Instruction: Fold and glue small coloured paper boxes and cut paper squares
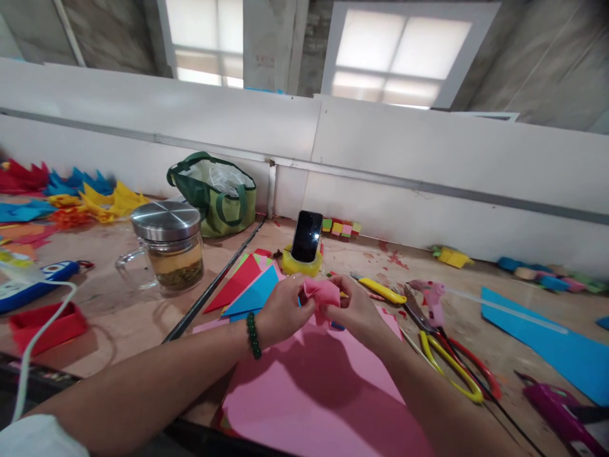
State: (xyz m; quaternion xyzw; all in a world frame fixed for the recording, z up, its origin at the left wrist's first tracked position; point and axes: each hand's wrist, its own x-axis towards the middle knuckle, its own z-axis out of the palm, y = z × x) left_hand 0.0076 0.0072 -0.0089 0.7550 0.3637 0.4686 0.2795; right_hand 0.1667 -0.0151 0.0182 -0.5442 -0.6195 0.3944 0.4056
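Shaping the pink piece (323,295) seems underway, your left hand (284,310) and right hand (358,311) both clamped on it above the pink sheet (318,393)'s far edge. Next likely needs even pressure.

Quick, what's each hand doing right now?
Left hand: closed, holding the pink piece.
Right hand: closed, holding the same pink piece.

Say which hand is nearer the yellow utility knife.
Right. The right hand is just left of the yellow utility knife; the left hand is farther left, on the other side of the pink piece both hold.
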